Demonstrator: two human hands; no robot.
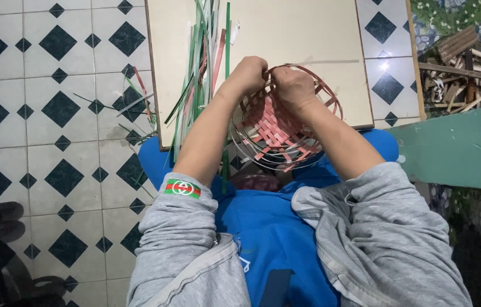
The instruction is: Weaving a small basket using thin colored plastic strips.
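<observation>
A half-woven basket (277, 128) of red and white plastic strips rests against my lap, its round rim facing the board. My left hand (247, 75) grips the near-left part of the rim, fingers curled over it. My right hand (293, 86) is closed on the rim right beside it, pinching a strip. Both forearms reach forward from rolled-up grey sleeves. The basket's lower part is hidden behind my arms.
A cream board (309, 45) lies flat in front of me. A bundle of green, white and red strips (203, 62) lies along its left edge, some spilling onto the diamond-tiled floor (58, 113). A green wall ledge (462, 148) and scrap wood (468, 62) are at right.
</observation>
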